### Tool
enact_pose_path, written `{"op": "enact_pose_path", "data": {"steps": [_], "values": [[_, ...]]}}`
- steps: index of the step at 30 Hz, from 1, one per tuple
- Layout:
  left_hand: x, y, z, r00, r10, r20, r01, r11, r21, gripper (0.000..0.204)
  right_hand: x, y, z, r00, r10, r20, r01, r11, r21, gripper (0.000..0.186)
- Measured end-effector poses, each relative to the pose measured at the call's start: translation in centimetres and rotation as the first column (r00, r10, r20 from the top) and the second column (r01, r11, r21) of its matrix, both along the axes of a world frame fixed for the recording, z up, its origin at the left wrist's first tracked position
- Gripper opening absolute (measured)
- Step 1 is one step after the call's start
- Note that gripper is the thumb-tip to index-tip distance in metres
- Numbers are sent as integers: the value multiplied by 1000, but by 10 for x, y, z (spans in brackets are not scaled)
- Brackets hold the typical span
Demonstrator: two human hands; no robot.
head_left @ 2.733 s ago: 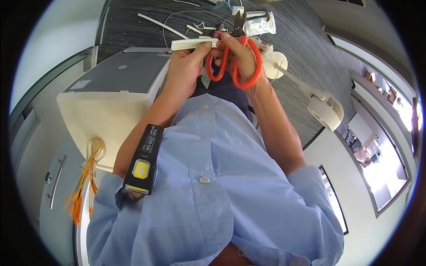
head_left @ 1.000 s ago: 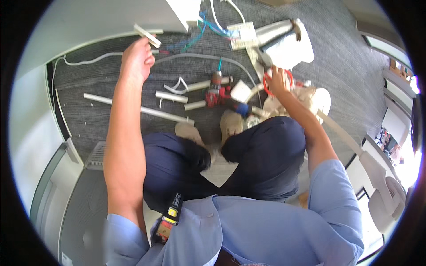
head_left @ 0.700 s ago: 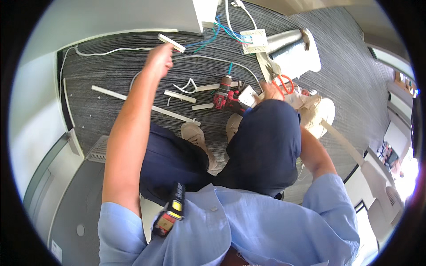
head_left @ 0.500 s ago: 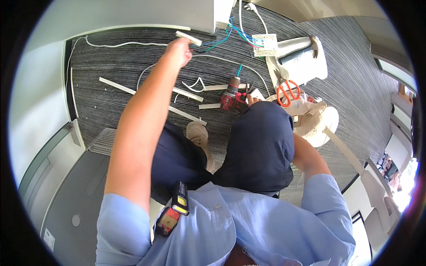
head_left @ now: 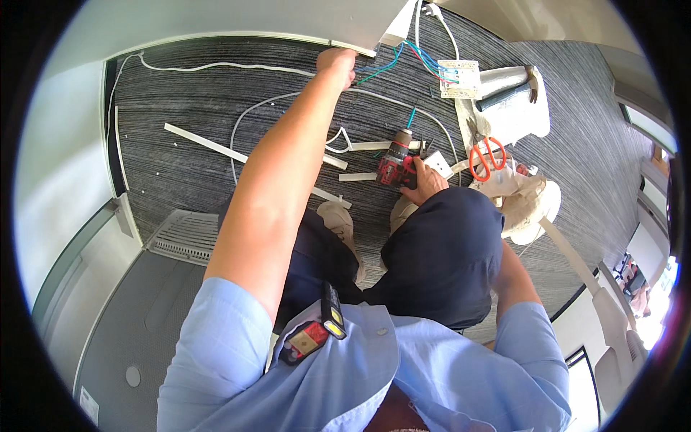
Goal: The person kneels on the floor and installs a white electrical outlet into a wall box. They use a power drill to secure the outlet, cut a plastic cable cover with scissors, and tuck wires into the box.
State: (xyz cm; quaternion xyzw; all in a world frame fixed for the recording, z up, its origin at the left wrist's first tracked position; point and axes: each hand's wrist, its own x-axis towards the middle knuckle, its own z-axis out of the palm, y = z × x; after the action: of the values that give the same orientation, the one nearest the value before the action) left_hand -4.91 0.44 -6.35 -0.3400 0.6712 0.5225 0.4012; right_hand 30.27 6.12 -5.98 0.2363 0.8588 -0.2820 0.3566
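Note:
My left hand [head_left: 337, 70] reaches to the lower edge of the pale panel, fingers bent around a short white plastic strip [head_left: 353, 48] laid along that edge. Near my right knee, my right hand [head_left: 426, 183] grips a red-and-black drill [head_left: 394, 162], which has a teal bit. Just right of it are a white boxy piece [head_left: 437, 164] and orange-handled scissors [head_left: 486, 155]. Several white trunking pieces [head_left: 205, 144] lie on the dark floor. A white socket plate [head_left: 459, 79] has blue, green and red wires running to a white box [head_left: 396, 27] by the panel's corner.
A hammer [head_left: 533, 84] rests on a pale bag at upper right. A white plug [head_left: 432, 13], loose cables, a round white lamp base [head_left: 533, 209] with its stem, a grey appliance [head_left: 119, 331] at lower left and a clipped work light [head_left: 332, 311] on my shirt are also in view.
My left hand has carried the short strip rightward to the panel's bottom edge. My right hand has left the scissors on the floor and taken hold of the drill.

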Motion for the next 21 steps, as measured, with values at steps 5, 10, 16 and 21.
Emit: {"op": "enact_pose_path", "data": {"steps": [5, 10, 16, 21], "values": [[-4, -14, -4, 998, -61, -7, 61, 995, 84, 10, -5, -7, 2, 1000, 0, 19, -1, 997, 71, 91], [-5, -14, -16, 999, -52, -6, 53, 992, 111, 10, -11, -10, 2, 999, -21, 49, 18, 997, 70, 82], [-9, -16, -26, 1000, -14, -27, 17, 989, 148, 12, -4, -11, 0, 1000, -22, 8, 21, 997, 74, 79], [-8, -17, -20, 1000, 5, 5, -6, 978, 208, 3, 0, -10, 4, 1000, 8, 17, -10, 993, 121, 84]]}}
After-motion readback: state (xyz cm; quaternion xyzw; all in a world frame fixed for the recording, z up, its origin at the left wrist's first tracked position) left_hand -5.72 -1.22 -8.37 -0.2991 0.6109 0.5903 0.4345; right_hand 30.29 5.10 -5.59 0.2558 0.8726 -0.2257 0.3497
